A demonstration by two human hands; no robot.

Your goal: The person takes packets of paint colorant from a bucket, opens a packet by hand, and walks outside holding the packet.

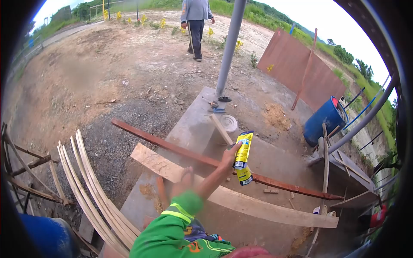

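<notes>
My left hand grips two yellow packets with dark blue and white parts, one above the other, out over the boards. Its forearm is bare up to a green sleeve with bright yellow stripes. My right hand is smeared by motion beside the blurred end of that sleeve, and its fingers cannot be made out. Behind it lies a wide pale board. A reddish-brown beam runs diagonally past my left hand, on its far side.
A person in a grey top stands on the dirt ahead. A grey post rises from the concrete. Blue barrels stand at right and lower left. Long thin wood strips lie left. A brown panel stands behind.
</notes>
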